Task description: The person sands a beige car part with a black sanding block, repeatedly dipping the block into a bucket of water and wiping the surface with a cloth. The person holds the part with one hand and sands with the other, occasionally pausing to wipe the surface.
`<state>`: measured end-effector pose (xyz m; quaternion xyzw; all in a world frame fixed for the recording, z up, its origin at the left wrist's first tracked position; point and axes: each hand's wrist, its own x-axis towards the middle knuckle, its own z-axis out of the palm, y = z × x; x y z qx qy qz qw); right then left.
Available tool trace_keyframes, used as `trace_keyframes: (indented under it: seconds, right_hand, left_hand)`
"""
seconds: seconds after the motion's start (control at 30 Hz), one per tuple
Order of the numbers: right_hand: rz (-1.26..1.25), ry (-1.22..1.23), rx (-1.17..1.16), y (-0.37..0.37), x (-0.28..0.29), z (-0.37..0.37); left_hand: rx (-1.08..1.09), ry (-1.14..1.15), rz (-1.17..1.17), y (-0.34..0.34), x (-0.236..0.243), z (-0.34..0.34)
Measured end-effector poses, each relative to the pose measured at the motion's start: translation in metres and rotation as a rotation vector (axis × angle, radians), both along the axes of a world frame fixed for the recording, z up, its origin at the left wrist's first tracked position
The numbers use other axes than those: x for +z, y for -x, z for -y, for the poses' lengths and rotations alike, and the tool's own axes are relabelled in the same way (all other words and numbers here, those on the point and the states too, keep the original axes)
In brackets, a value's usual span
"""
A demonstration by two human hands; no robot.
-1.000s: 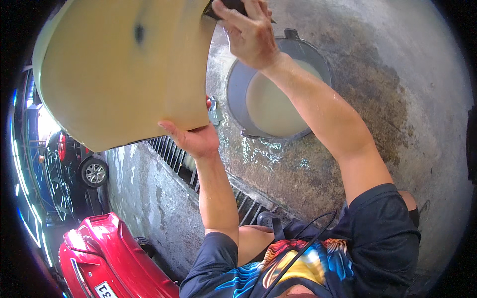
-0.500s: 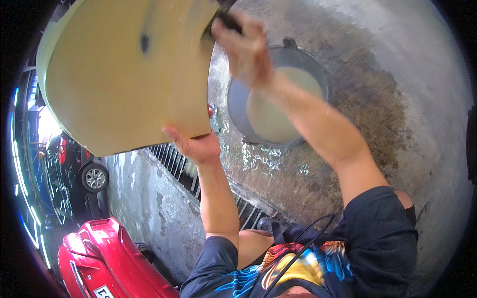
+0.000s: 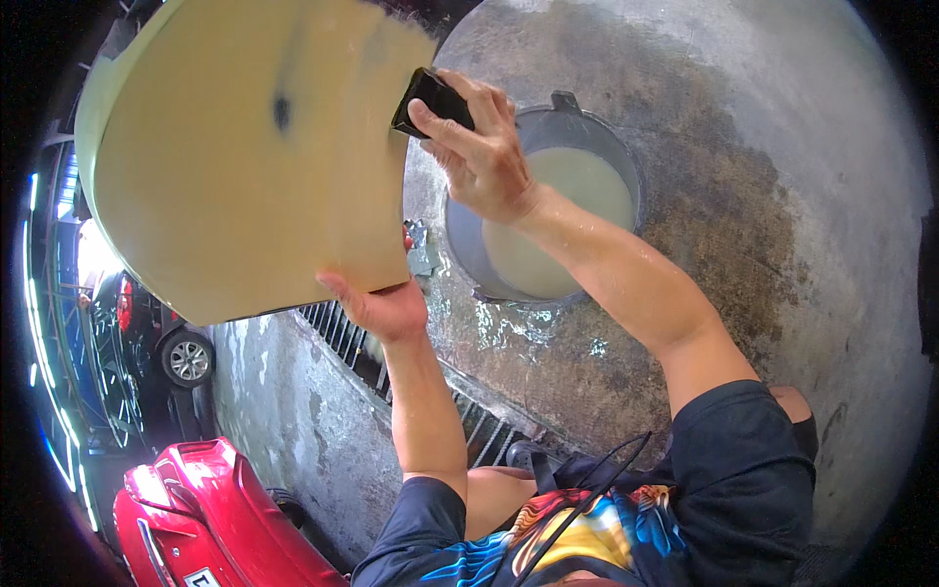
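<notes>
A large curved car body panel (image 3: 245, 176), dull tan-yellow with a dark smudge near its upper middle, fills the upper left. My left hand (image 3: 383, 305) grips its lower right corner, the thumb lying over the face and the other fingers hidden behind the edge. My right hand (image 3: 486, 147) is closed round a black sanding block (image 3: 435, 106), which touches the panel's right edge. The block's working face is turned out of sight.
Behind my right forearm, a dark round tub (image 3: 462, 210) of cloudy water stands on wet concrete. A floor grate (image 3: 342, 333) runs below the panel. A red car or bumper (image 3: 225, 509) is at lower left, with a dark car (image 3: 127, 342) beyond.
My right hand has moved slightly down along the panel's right edge with the block, now less blurred. The panel has shifted slightly; my left hand keeps its hold.
</notes>
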<state>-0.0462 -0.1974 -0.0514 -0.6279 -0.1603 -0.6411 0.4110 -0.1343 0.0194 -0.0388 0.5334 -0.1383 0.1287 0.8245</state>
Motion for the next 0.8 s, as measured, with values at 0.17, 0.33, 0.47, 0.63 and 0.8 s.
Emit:
trace_keyframes:
  seconds: [0.17, 0.33, 0.47, 0.63, 0.8]
  right_hand:
    - [-0.242, -0.247, -0.17, -0.012, 0.014, 0.014]
    - [-0.052, -0.092, -0.096, -0.01, -0.004, -0.004]
    - [-0.184, -0.082, -0.205, -0.019, -0.001, 0.007]
    - [-0.139, -0.088, -0.155, 0.006, 0.011, -0.003]
    - [-0.072, -0.007, -0.028, 0.024, 0.011, -0.012]
  left_hand:
    - [0.043, 0.01, -0.033, 0.005, 0.003, 0.002]
    - [0.026, 0.01, -0.013, 0.006, 0.005, 0.003]
    - [0.033, 0.007, -0.038, 0.008, 0.005, 0.002]
    - [0.005, 0.027, -0.035, 0.01, 0.006, 0.004]
    - [0.033, 0.033, -0.026, 0.01, 0.008, 0.005]
